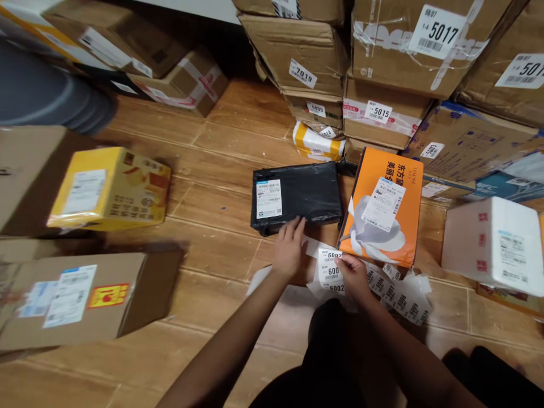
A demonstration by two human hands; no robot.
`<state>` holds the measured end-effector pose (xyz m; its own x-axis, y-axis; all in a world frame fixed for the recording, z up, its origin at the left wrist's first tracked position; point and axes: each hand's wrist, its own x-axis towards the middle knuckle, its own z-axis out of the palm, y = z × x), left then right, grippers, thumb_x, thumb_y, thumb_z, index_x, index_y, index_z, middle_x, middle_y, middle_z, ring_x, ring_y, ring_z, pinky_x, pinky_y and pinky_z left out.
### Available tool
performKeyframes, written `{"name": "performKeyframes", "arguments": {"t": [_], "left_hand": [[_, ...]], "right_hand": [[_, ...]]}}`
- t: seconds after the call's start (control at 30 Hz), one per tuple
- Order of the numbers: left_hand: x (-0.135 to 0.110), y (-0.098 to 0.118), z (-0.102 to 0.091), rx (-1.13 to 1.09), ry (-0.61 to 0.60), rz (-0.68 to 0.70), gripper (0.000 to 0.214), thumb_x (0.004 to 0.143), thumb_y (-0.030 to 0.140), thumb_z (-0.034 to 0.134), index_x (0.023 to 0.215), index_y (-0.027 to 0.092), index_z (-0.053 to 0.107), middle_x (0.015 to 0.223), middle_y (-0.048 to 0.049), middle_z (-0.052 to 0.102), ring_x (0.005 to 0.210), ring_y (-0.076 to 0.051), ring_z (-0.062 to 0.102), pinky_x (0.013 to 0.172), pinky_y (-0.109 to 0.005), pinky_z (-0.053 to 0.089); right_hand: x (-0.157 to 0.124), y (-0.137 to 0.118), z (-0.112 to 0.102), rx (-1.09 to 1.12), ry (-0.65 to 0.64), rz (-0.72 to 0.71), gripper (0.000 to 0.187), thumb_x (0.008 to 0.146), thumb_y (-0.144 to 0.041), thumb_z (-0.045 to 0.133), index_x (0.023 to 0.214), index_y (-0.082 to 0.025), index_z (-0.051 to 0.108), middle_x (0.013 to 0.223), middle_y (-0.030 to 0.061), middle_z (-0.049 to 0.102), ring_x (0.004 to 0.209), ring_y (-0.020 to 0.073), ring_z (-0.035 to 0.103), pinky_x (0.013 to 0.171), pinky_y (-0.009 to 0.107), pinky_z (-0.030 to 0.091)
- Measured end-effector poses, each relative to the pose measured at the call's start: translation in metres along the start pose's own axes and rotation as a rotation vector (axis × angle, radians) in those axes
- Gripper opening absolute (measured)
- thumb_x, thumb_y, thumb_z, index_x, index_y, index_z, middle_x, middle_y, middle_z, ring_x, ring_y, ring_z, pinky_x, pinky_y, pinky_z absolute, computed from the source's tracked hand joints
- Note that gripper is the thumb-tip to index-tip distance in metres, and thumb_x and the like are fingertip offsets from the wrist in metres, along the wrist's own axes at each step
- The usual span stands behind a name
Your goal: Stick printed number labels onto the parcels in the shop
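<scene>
My left hand reaches out with its fingers extended, the tips at the near edge of a black plastic-wrapped parcel that bears a white shipping label. My right hand pinches a strip of numbered barcode stickers; the top one reads 6007. More of the sticker strip trails over the floor to the right of that hand. Just beyond my right hand lies an orange box with a white flower print and a shipping label, close beside the black parcel.
Stacked cartons with number stickers rise at the back right. A white box stands at the right. On the left are a yellow box and a brown carton. A grey rounded object is at upper left. Wooden flooring lies between.
</scene>
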<state>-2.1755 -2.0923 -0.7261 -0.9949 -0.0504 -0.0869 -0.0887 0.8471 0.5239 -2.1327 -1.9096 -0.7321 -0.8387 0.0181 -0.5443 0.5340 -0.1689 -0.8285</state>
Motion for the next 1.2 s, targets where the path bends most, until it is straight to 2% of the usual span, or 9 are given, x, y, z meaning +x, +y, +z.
{"name": "performKeyframes", "arguments": {"t": [0.17, 0.4, 0.47, 0.57, 0.67, 0.77, 0.87, 1.03, 1.2], "left_hand": [[0.055, -0.032, 0.002, 0.375, -0.148, 0.094, 0.065, 0.088, 0.004, 0.029, 0.149, 0.02, 0.044, 0.159, -0.0115, 0.035, 0.147, -0.034, 0.028, 0.114, -0.064, 0.025], [0.065, -0.091, -0.031, 0.332, -0.125, 0.165, 0.06, 0.087, 0.004, 0.033, 0.135, 0.026, 0.06, 0.152, -0.0093, 0.047, 0.144, -0.031, 0.036, 0.118, -0.062, 0.02], [0.054, -0.08, -0.034, 0.214, -0.031, 0.149, 0.052, 0.086, 0.009, 0.039, 0.131, 0.021, 0.063, 0.148, -0.0132, 0.051, 0.141, -0.032, 0.04, 0.118, -0.059, 0.023], [0.019, -0.033, -0.022, -0.188, 0.05, 0.063, 0.042, 0.09, 0.029, 0.046, 0.124, 0.015, 0.066, 0.13, -0.0164, 0.063, 0.123, -0.028, 0.057, 0.104, -0.044, 0.046], [-0.024, 0.015, -0.003, -0.617, -0.22, -0.116, 0.039, 0.084, 0.05, 0.06, 0.101, 0.019, 0.074, 0.101, -0.0083, 0.074, 0.091, -0.023, 0.069, 0.08, -0.032, 0.056], [-0.049, 0.031, 0.007, -0.793, -0.291, -0.321, 0.043, 0.074, 0.054, 0.07, 0.097, 0.019, 0.075, 0.088, -0.0054, 0.076, 0.076, -0.02, 0.068, 0.068, -0.028, 0.054], [-0.05, 0.024, 0.005, -0.779, -0.239, -0.349, 0.042, 0.073, 0.056, 0.07, 0.09, 0.018, 0.074, 0.078, -0.0041, 0.073, 0.069, -0.019, 0.065, 0.063, -0.027, 0.051], [-0.026, 0.025, -0.005, -0.42, -0.081, -0.05, 0.025, 0.082, 0.045, 0.066, 0.074, 0.022, 0.074, 0.085, -0.0062, 0.07, 0.086, -0.022, 0.062, 0.078, -0.032, 0.048], [0.004, 0.036, 0.001, -0.305, -0.232, -0.056, 0.014, 0.078, 0.028, 0.066, 0.067, 0.022, 0.072, 0.069, -0.0022, 0.067, 0.072, -0.018, 0.061, 0.07, -0.028, 0.044]], "right_hand": [[0.002, 0.004, -0.002, -0.005, -0.002, 0.026, 0.029, 0.065, -0.046, 0.072, 0.065, -0.017, 0.067, 0.059, -0.0013, 0.061, 0.058, 0.0133, 0.05, 0.058, 0.026, 0.042], [0.003, -0.004, -0.005, -0.163, -0.103, 0.028, 0.032, 0.066, -0.05, 0.066, 0.062, -0.019, 0.064, 0.054, -0.002, 0.056, 0.055, 0.0135, 0.047, 0.055, 0.027, 0.038], [0.001, -0.006, -0.004, -0.201, -0.124, 0.017, 0.032, 0.068, -0.051, 0.064, 0.06, -0.02, 0.061, 0.053, -0.0025, 0.053, 0.053, 0.0134, 0.045, 0.053, 0.027, 0.036], [-0.002, -0.008, -0.002, -0.253, -0.123, -0.021, 0.032, 0.07, -0.05, 0.061, 0.059, -0.02, 0.059, 0.052, -0.0028, 0.051, 0.053, 0.0133, 0.044, 0.053, 0.026, 0.036], [-0.004, -0.008, -0.002, -0.293, -0.115, -0.058, 0.033, 0.071, -0.05, 0.06, 0.059, -0.02, 0.058, 0.053, -0.003, 0.051, 0.054, 0.0132, 0.044, 0.054, 0.027, 0.036], [-0.005, -0.006, -0.003, -0.299, -0.098, -0.059, 0.032, 0.07, -0.05, 0.062, 0.057, -0.021, 0.056, 0.054, -0.0035, 0.051, 0.055, 0.0131, 0.045, 0.056, 0.026, 0.036], [-0.004, -0.001, -0.003, -0.179, -0.17, 0.024, 0.029, 0.066, -0.049, 0.067, 0.062, -0.02, 0.059, 0.058, -0.0031, 0.056, 0.059, 0.0141, 0.05, 0.06, 0.026, 0.04], [0.007, 0.011, -0.002, -0.099, -0.157, 0.11, 0.04, 0.064, -0.056, 0.07, 0.056, -0.02, 0.054, 0.052, -0.0052, 0.05, 0.053, 0.011, 0.043, 0.054, 0.024, 0.034], [0.014, 0.019, -0.003, -0.073, -0.006, 0.242, 0.054, 0.061, -0.066, 0.071, 0.051, -0.021, 0.042, 0.044, -0.0076, 0.04, 0.047, 0.0083, 0.037, 0.048, 0.023, 0.029]]}}
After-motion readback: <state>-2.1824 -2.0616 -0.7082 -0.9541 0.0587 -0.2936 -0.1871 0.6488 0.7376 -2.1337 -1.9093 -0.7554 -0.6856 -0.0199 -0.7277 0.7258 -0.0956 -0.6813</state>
